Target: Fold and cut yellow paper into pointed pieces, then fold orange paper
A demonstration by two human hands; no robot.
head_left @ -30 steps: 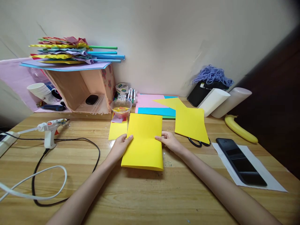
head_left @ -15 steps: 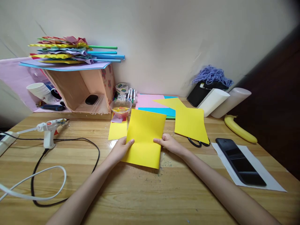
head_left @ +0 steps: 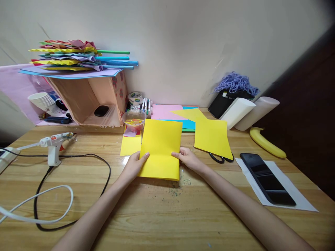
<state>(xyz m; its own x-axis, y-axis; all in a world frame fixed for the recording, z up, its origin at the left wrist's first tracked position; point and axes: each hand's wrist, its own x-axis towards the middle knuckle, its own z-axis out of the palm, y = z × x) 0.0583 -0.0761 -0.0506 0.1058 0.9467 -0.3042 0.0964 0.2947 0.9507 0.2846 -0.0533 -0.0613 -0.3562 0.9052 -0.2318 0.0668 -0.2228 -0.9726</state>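
A yellow sheet of paper, seemingly folded in layers, is held up over the wooden table in front of me. My left hand pinches its left edge, thumb on the near face and fingers behind. On the opposite edge my right hand grips it the same way. Right of it lie more yellow sheets, with black scissor-like handles sticking out beneath. Behind the left hand is a smaller yellow paper, by a clear bowl of paper scraps.
At left are a glue gun and looping cables. Behind it stands a peach box topped with paper flowers. To the right lie a phone on white paper, a banana and paper rolls.
The yellow paper has tilted and straightened slightly, its lower edge now higher and more level. Both hands keep their grip, and the view has shifted a little.
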